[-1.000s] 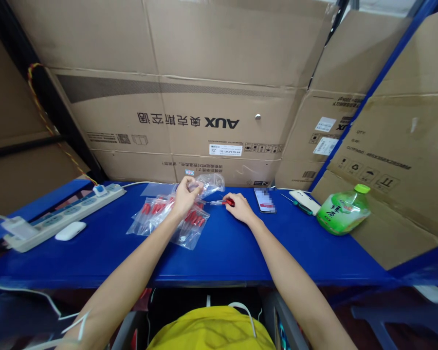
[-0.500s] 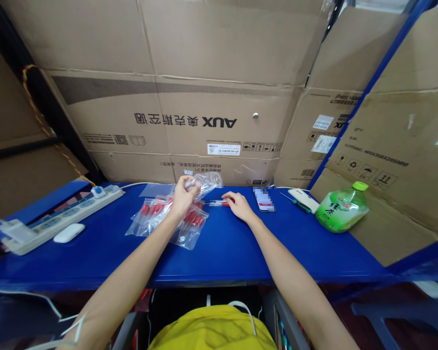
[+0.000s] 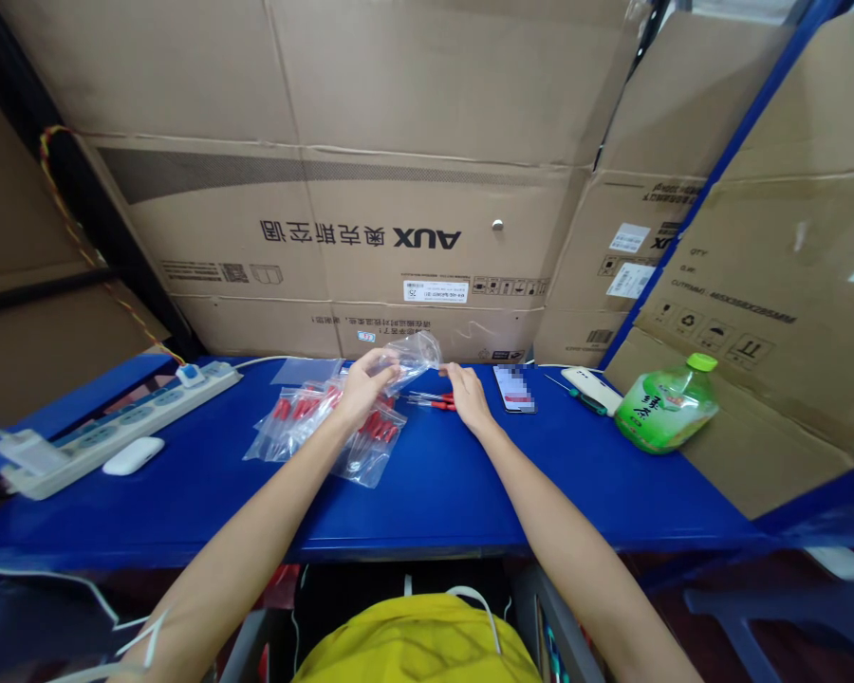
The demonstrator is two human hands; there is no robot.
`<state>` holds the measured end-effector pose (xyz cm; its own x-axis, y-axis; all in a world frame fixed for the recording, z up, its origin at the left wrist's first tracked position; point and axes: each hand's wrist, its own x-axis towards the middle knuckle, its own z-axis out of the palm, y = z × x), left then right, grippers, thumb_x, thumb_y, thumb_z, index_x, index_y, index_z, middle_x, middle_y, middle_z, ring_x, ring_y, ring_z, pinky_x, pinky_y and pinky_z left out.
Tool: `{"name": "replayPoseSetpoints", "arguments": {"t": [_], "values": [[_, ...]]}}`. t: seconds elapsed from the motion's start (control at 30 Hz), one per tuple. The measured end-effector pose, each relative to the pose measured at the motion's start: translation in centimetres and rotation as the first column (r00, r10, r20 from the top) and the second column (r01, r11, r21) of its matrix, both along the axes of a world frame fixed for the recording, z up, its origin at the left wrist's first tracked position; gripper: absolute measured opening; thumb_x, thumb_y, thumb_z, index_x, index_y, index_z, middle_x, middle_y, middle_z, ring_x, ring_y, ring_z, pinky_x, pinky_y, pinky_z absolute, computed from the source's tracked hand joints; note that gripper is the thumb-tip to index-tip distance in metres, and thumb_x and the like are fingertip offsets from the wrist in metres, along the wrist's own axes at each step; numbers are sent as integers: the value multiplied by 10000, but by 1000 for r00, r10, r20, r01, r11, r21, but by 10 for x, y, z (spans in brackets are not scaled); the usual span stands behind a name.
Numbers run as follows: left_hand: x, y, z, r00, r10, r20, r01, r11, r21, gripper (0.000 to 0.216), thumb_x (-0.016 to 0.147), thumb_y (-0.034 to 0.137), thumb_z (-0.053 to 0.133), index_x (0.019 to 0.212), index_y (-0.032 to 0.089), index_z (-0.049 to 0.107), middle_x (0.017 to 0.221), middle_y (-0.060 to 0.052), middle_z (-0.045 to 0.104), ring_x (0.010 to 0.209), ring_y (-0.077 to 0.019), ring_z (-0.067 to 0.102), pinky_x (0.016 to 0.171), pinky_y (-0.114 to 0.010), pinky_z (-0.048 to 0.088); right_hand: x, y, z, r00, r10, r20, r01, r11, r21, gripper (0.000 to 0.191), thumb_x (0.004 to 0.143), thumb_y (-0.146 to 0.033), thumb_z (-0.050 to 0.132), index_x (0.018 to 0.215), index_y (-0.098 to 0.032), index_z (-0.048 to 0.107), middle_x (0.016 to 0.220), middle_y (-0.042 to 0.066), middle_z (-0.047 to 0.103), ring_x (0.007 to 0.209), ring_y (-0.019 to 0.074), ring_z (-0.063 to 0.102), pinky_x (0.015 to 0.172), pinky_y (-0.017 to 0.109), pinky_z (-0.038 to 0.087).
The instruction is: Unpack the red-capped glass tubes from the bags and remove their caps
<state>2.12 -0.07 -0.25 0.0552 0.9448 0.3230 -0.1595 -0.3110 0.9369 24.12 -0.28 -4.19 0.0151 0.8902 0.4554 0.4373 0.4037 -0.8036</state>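
My left hand (image 3: 371, 381) is closed on a clear plastic bag (image 3: 419, 353), which is crumpled and lifted above the blue table. At the bag's right end, the fingers of my right hand (image 3: 468, 391) pinch its edge. Just under the bag, beside my right fingers, lie several thin tools with red handles (image 3: 441, 402) and slim pale shafts; their exact kind is too small to tell. Left of them, partly behind my left wrist, are clear zip bags (image 3: 362, 463) filled with similar red-handled pieces.
A phone (image 3: 513, 389) lies right of my right hand. Farther right are a green-handled screwdriver (image 3: 589, 403), a white device (image 3: 594, 387) and a green bottle (image 3: 665, 406). A power strip (image 3: 128, 427) and a white case (image 3: 134, 455) are at left. Cardboard (image 3: 399, 114) walls the back.
My right hand has left the red-handled tools and risen to the bag's edge. The bag has shifted slightly right with my left hand, and more of the tools show.
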Motion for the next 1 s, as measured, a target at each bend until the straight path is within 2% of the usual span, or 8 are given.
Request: {"name": "replayPoseSetpoints", "arguments": {"t": [0.07,0.13,0.23,0.37,0.53,0.67,0.93,1.0], "values": [[2,-1,-2,998,-58,10,58,998,-1,314,714,336,847,955,187,711,1016,-37,710,888,-184,709,869,-333,588,-7,-5,7,970,111,-217,-109,994,24,544,1041,-604,336,1160,-253,733,1141,69,754,1153,249,636,1025,392,458],[5,-2,-4,992,-127,27,127,992,-14,307,719,339,855,936,186,700,1009,-29,699,894,-181,709,899,-351,592,-15,-8,13,922,184,-342,-180,983,42,523,965,-669,484,1111,-235,736,1123,69,755,1167,260,639,995,373,481],[7,-4,-4,982,-182,55,185,982,-44,328,735,380,861,937,181,695,1004,-33,688,906,-185,707,880,-353,607,-22,-9,16,864,149,-481,-169,986,1,491,803,-648,722,1023,-210,723,945,54,760,986,251,685,884,348,516],[8,-4,-2,987,-133,88,141,986,-93,395,782,518,811,944,175,696,942,-37,672,863,-188,707,776,-325,620,-22,-6,14,771,123,-625,-180,983,-29,453,719,-529,833,1002,-205,693,837,16,730,805,183,664,806,307,524],[7,-2,-2,998,36,52,-30,993,-117,443,713,541,849,915,177,699,885,-20,634,761,-166,663,611,-288,609,-21,-3,13,694,99,-713,-205,977,-65,452,637,-445,896,951,-213,667,790,-22,680,668,121,581,663,255,502],[9,-3,-1,992,125,12,-123,987,-101,447,727,566,818,905,179,682,773,-6,617,616,-141,625,473,-231,512,-22,-4,16,656,117,-745,-237,970,-57,417,646,-442,892,897,-211,652,770,-29,644,633,105,553,624,247,497],[7,-4,2,983,174,-58,-178,980,-92,441,771,577,769,953,192,655,645,21,592,522,-145,594,435,-228,429,-25,-8,20,546,168,-821,-347,937,-39,401,617,-384,925,876,-206,675,782,-32,630,634,88,550,620,233,514],[5,-1,0,978,199,-65,-203,976,-76,407,796,559,750,949,196,648,623,35,564,498,-136,564,445,-228,408,-25,-8,20,548,180,-817,-370,928,-44,412,615,-387,927,899,-204,693,772,-31,642,635,92,569,631,238,523]]}}
